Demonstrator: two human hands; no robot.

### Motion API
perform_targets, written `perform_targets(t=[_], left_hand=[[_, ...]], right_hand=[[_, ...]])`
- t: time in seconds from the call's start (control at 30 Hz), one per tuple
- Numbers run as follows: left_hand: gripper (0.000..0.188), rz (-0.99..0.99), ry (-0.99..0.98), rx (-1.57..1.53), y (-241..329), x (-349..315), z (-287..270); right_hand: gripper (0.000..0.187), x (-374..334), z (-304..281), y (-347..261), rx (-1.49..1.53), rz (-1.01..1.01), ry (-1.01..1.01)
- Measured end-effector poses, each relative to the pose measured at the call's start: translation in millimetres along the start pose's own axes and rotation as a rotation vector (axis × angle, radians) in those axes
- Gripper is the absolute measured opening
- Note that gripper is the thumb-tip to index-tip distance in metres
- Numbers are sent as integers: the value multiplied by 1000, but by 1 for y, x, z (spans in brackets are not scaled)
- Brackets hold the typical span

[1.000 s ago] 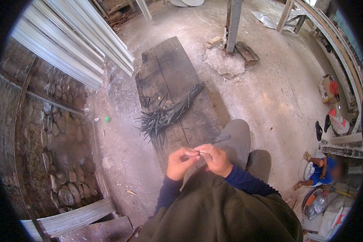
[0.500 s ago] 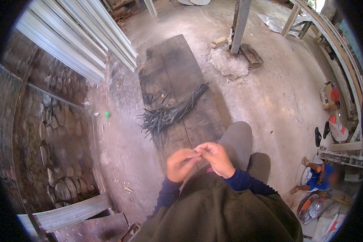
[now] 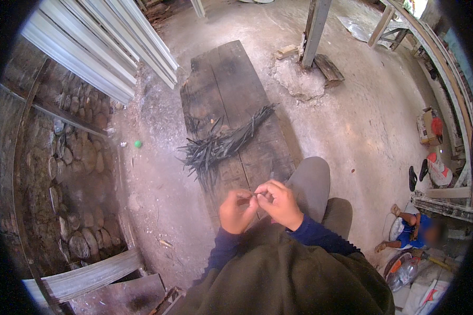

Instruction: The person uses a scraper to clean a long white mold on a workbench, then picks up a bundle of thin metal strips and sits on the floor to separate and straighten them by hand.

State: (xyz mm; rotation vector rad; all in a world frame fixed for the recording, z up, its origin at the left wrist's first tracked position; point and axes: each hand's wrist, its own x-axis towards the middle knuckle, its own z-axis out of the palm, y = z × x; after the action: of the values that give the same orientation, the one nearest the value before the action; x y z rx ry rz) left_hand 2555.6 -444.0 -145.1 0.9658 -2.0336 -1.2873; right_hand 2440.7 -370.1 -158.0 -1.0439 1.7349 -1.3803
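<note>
**Two bare hands, fingers pinched; bundle of dark strips on plank tabletop**

Left hand (image 3: 237, 211): thumb and fingers drawn together, gripping one side of a small dark sliver (image 3: 255, 195); the sliver's full shape is hidden.

Right hand (image 3: 281, 203): thumb and fingers likewise closed on the sliver, fingertips meeting those of the left; held over the near end of the tabletop, just beside the wearer's knee (image 3: 312, 178).

Bundle of dark strips (image 3: 226, 142): one, loose, lying crosswise on the tabletop beyond the hands and apart from them; frayed, spread end at left, narrower end at upper right.

Tabletop (image 3: 231, 73): low, dark wood, worn, a lengthwise seam between planks.

Surroundings: green ball (image 3: 137, 144) on the floor (image 3: 362, 126), left; pale corrugated sheets (image 3: 100, 47), upper left; upright post (image 3: 315, 31) beyond; dark sandals (image 3: 413, 178), right; another person (image 3: 418, 231) in blue, lower right, well apart.
</note>
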Motion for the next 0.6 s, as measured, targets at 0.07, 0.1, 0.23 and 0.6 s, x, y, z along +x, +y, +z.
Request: perform_targets(t=[0.07,0.1,0.23,0.6], left_hand=[[14,-39,102,-57,-5,1,7],[14,-61,107,-167,-8,1,9],[12,-224,35,-501,-20,5,9],[14,-205,-91,-502,-23,1,3]], right_hand=[[11,1,2,0,-9,-13,24],[11,1,2,1,2,4,13],[11,0,2,14,698,329,-112],[8,-2,-3,30,1398,594,-306]])
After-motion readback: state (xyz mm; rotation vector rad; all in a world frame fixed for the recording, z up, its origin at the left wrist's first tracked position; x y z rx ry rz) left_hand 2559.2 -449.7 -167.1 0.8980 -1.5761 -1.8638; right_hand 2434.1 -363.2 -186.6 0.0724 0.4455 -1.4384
